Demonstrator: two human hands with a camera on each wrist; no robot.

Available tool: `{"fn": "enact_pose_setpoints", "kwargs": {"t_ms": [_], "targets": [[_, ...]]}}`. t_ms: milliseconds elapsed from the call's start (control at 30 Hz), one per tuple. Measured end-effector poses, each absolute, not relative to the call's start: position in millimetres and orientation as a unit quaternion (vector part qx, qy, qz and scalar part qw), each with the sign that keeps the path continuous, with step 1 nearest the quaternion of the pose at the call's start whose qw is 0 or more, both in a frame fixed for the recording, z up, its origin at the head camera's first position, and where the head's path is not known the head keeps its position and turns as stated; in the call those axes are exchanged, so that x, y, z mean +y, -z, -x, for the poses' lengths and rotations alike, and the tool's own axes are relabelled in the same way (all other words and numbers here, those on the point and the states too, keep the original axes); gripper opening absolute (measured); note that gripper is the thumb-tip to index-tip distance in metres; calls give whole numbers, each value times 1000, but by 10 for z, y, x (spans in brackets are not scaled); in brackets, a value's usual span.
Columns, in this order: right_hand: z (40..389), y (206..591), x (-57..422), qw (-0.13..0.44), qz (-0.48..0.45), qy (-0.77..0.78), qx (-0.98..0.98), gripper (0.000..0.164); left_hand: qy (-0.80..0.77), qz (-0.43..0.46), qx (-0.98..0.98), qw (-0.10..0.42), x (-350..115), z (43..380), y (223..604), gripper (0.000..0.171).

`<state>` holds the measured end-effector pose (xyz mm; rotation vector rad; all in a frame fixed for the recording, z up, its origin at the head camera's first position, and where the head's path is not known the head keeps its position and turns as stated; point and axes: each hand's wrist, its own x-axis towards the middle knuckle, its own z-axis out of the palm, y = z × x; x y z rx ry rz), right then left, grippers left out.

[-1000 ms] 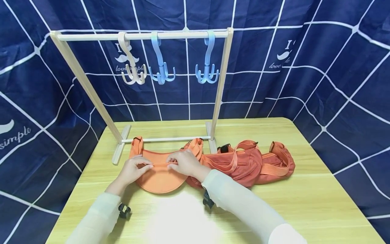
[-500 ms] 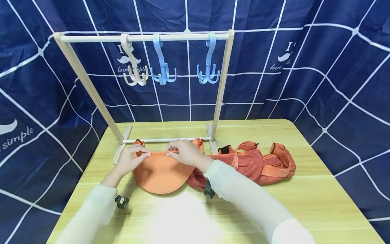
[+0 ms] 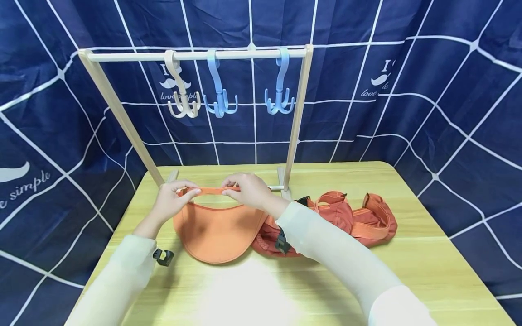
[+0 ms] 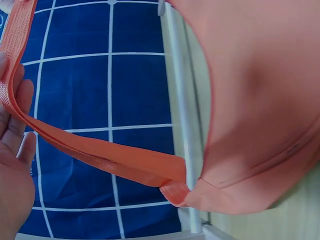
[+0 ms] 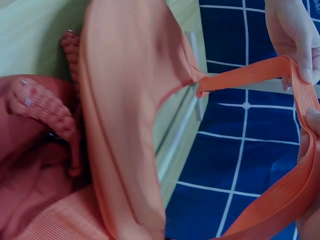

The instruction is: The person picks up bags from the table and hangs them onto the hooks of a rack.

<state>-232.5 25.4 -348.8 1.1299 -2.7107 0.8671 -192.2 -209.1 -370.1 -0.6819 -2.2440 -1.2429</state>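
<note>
An orange sun visor (image 3: 220, 233) hangs brim-down from both hands over the front of the rack's foot. My left hand (image 3: 173, 201) pinches the left part of its orange strap (image 4: 100, 152) between thumb and fingers. My right hand (image 3: 250, 192) pinches the same strap a short way to the right, with a flat stretch showing between the two. In the right wrist view the strap loops away from the brim (image 5: 125, 115). To the right of the visor lies a rust-red bag (image 3: 336, 217) with orange straps, partly hidden behind my right forearm.
A wooden rack (image 3: 116, 104) stands behind the hands. From its top bar hang a cream hook (image 3: 183, 97) and two blue hooks, one of them a blue hook (image 3: 279, 95) near the right post. A second rust-red bag part (image 3: 381, 222) lies at the right on the wooden table (image 3: 408, 280).
Both hands have raised the strap up and away from the body, pulling it off the brim so that a gap shows between them. The visor now hangs from the strap.
</note>
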Motion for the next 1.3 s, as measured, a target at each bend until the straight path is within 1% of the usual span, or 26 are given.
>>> {"fn": "enact_pose_setpoints", "kwargs": {"t_ms": [100,267,600,833,1167,1300], "targets": [[2338,3404,247,40,-364,-282,-887,13,447,243,-826,242,-2032,1838,3497,7],[2351,3280,221,58,-368,-288,-882,14,442,227,-834,240,-2042,1831,3335,4],[2366,3081,112,82,-374,-315,-868,14,435,219,-832,266,-2106,1844,3041,4],[2371,2936,15,84,-369,-348,-858,9,438,212,-829,276,-2145,1865,2876,5],[2392,2760,-96,88,-351,-373,-854,11,451,212,-817,288,-2209,1940,2741,4],[2404,2702,-130,84,-339,-393,-851,11,459,202,-818,282,-2231,1957,2667,6]]}}
